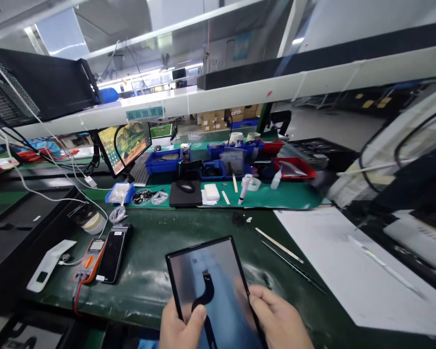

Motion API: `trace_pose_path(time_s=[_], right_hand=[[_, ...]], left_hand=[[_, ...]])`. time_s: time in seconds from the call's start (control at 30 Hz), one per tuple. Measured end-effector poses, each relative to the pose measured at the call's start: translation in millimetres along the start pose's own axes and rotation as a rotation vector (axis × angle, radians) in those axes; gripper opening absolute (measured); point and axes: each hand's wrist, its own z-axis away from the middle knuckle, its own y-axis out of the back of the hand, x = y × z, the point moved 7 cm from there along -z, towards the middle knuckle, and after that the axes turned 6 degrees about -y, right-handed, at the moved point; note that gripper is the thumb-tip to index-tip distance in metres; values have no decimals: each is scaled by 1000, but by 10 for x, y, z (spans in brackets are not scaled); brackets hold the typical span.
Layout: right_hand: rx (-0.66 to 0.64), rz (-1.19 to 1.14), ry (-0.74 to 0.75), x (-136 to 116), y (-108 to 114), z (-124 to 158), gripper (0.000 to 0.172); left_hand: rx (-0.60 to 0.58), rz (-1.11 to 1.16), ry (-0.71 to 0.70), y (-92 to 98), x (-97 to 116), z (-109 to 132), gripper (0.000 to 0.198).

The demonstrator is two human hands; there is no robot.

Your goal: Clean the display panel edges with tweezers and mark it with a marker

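bottom centre, the left hand [179,325] and right hand [280,321] each grip a side edge of the dark screen panel [221,271], left thumb on its black ribbon [208,290]. held over the green bench [148,286], it could crack if thumb pressure flexes it.

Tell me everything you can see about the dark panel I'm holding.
The dark panel is a thin, flat rectangle with a glossy, glass-like face reflecting bluish light and a narrow black border. A black curved strip runs up its face from the lower edge. It is held above the green bench top. The left hand grips its lower left edge, thumb on the face; the right hand holds the lower right edge.
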Motion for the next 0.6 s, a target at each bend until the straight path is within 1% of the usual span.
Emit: trace_pose_path(time_s=[0.07,0.13,0.17,0.2,0.23,0.3,0.37,0.47,0.53,0.6], right_hand=[[23,5,81,-267,-84,-143,30],[38,10,157,-551,-175,-341,28],[42,3,179,-676,-212,-460,26],[47,-14,201,-790,-236,-587,25],[59,-38,219,-886,-243,-719,24],[79,-67,245,-1015,-221,-980,23],[105,-88,258,-1052,-153,-1206,24],[128,-107,249,-960,-27,-1424,26],[119,-109,220,-846,22,-1489,25],[96,-113,166,-730,29,-1521,22]], left_hand=[[24,25,-14,29,84,-187,54],[11,34,-48,7,195,-436,49],[-12,31,-71,-35,255,-578,47],[-57,21,-90,-107,307,-727,46],[-79,21,-121,-178,360,-878,45],[-103,39,-169,-341,421,-1164,44],[-133,58,-178,-522,393,-1395,43],[-155,62,-150,-710,206,-1584,44],[-139,27,-128,-733,43,-1617,45],[-111,-28,-104,-692,-107,-1617,47]])
